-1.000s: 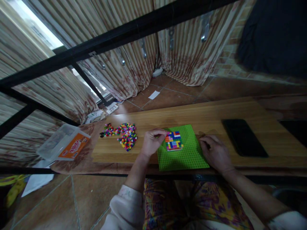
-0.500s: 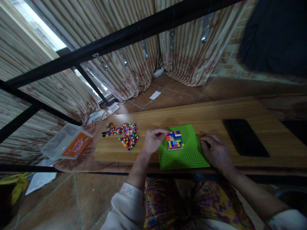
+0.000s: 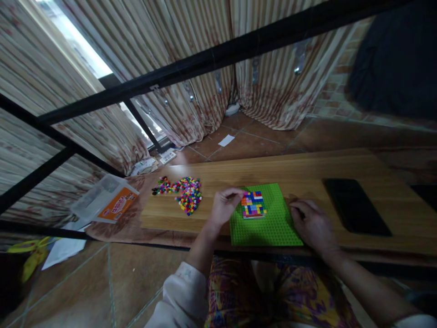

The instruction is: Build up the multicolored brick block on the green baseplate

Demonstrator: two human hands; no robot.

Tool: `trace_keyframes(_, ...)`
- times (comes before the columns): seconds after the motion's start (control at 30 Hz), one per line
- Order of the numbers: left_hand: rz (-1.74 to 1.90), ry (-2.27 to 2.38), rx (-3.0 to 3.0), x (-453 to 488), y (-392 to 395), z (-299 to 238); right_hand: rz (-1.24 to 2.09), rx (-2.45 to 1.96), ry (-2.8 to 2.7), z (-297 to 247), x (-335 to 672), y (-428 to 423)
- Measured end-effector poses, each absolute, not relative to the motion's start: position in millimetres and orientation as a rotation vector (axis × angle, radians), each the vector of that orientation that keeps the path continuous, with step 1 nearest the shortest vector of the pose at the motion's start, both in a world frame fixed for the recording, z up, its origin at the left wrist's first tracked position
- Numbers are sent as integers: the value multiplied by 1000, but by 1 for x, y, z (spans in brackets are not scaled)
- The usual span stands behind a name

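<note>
A green studded baseplate [image 3: 282, 228] lies on the wooden board, and a square block of multicoloured toy bricks [image 3: 253, 207] stands on it towards the upper left. At that block's far left corner, my left hand [image 3: 226, 205] pinches a small pink brick [image 3: 244, 194] between thumb and fingertips; whether it is pressed down cannot be seen. My right hand [image 3: 311, 224] rests by the baseplate's right edge, fingers curled in, with nothing visible in them. Left of my left hand, a heap of loose small bricks [image 3: 189, 193] spreads over the board.
A black phone-like slab [image 3: 357, 207] lies right of my right hand. Off the board's left end is a clear plastic box [image 3: 104, 200] with an orange label. A dark metal rail [image 3: 205, 59] crosses in front of the curtains [image 3: 191, 27]. The wooden board [image 3: 218, 171] lies lengthwise before me.
The whole view has shifted slightly, so everything sits a little lower and further right. Both hands keep nearly the same places relative to the baseplate and the bricks.
</note>
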State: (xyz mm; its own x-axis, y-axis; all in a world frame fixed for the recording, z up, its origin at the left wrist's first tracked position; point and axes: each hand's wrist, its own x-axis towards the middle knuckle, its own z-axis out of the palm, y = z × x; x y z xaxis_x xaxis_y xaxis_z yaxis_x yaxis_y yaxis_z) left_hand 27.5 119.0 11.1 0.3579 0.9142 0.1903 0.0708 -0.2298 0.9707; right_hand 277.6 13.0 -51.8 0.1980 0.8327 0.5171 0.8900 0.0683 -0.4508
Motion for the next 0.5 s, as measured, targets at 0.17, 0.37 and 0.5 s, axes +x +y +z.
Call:
trace_keyframes(0.17, 1206, 949, 1407, 17, 95, 3, -79, -1713, -1636, -54, 279, 13)
trace_keyframes(0.37, 1037, 1052, 1542, 20, 47, -3, -133, -1718, -1644, -62, 284, 12)
trace_keyframes(0.5, 971, 1073, 1669, 31, 49, -11, -145, -1707, -1671, -67, 289, 12)
